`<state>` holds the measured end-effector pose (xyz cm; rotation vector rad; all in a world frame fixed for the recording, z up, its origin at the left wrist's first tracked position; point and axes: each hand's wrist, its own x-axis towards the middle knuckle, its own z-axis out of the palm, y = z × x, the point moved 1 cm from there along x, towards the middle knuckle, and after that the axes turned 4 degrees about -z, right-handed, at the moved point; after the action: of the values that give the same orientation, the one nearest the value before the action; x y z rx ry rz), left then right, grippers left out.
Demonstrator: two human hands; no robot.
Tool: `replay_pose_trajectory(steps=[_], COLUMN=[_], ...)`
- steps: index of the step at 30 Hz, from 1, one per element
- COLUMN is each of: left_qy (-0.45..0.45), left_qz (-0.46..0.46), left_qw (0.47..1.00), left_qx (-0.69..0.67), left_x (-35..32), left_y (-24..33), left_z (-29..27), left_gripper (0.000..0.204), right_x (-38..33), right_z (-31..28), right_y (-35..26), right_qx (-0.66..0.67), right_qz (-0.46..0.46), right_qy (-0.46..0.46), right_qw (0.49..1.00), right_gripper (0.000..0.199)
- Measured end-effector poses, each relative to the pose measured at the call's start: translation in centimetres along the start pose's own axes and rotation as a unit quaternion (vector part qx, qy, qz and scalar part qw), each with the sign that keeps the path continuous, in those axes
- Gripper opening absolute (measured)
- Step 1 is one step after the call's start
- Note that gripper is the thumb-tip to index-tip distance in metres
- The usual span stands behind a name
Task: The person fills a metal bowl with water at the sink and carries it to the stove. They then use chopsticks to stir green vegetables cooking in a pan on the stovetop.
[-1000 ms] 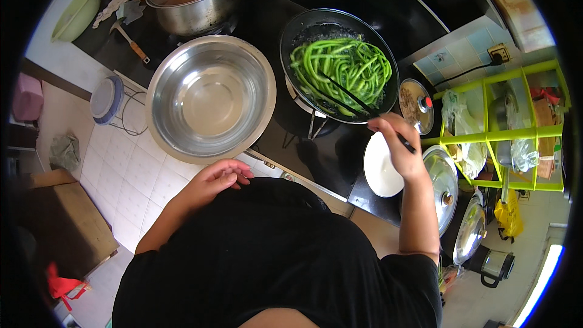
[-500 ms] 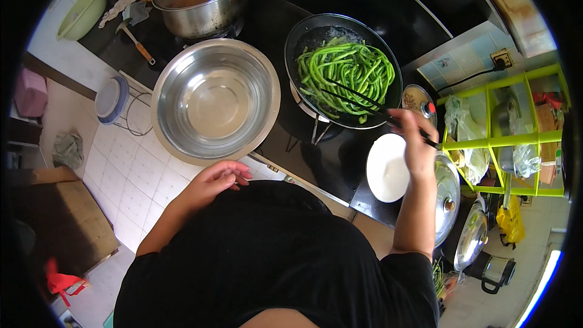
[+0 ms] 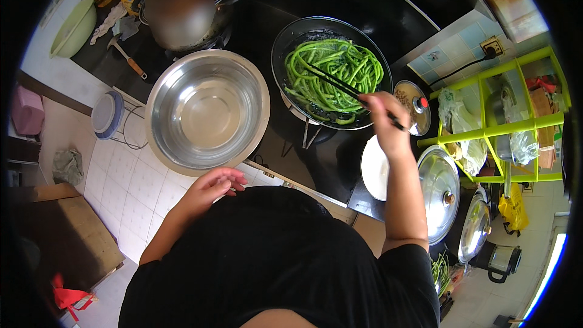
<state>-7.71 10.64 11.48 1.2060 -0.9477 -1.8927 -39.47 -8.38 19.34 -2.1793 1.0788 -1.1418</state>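
Note:
Long green beans (image 3: 316,54) lie coiled in a dark frying pan (image 3: 290,35) on the stove. My right hand (image 3: 388,123) is closed around a pair of black chopsticks (image 3: 337,84), whose tips reach into the middle of the beans. Below that hand stands a white bowl (image 3: 373,170), partly hidden by my wrist. My left hand (image 3: 217,186) hangs close to my body with loosely bent fingers apart and nothing in them. Just beyond it sits a wide metal basin (image 3: 164,118), whose near rim is close to my fingertips.
A steel pot (image 3: 182,39) stands at the back left, with a hammer (image 3: 127,56) nearby. To the right are a small lidded dish (image 3: 419,123), large glass lids (image 3: 440,188) and a green shelf rack (image 3: 498,127).
My right hand has moved left and slightly up, taking the chopsticks further into the beans. The whole view has shifted a little. My left hand keeps much the same pose.

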Motion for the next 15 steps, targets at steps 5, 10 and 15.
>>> replay_pose_trajectory(steps=[5, 10, 15], left_qy=[-0.011, -0.022, -0.023], left_qz=[-0.01, 0.0, 0.003], left_qw=[1.0, 1.0, 1.0], left_qx=[-0.003, 0.016, 0.017], left_x=[0.0, 0.3, 0.6], left_y=[-0.7, -0.3, 0.2], left_z=[-0.1, -0.1, 0.4], left_gripper=[0.029, 0.029, 0.029], right_x=[-2.1, -3.3, 0.9], right_z=[-4.8, -3.4, 0.1], right_y=[1.5, 6.5, 6.2], right_qx=[-0.017, -0.082, -0.116], right_qz=[0.088, 0.065, 0.063], right_qy=[0.179, 0.219, 0.116], right_qw=[0.98, 0.97, 0.985], right_gripper=[0.022, 0.02, 0.015])
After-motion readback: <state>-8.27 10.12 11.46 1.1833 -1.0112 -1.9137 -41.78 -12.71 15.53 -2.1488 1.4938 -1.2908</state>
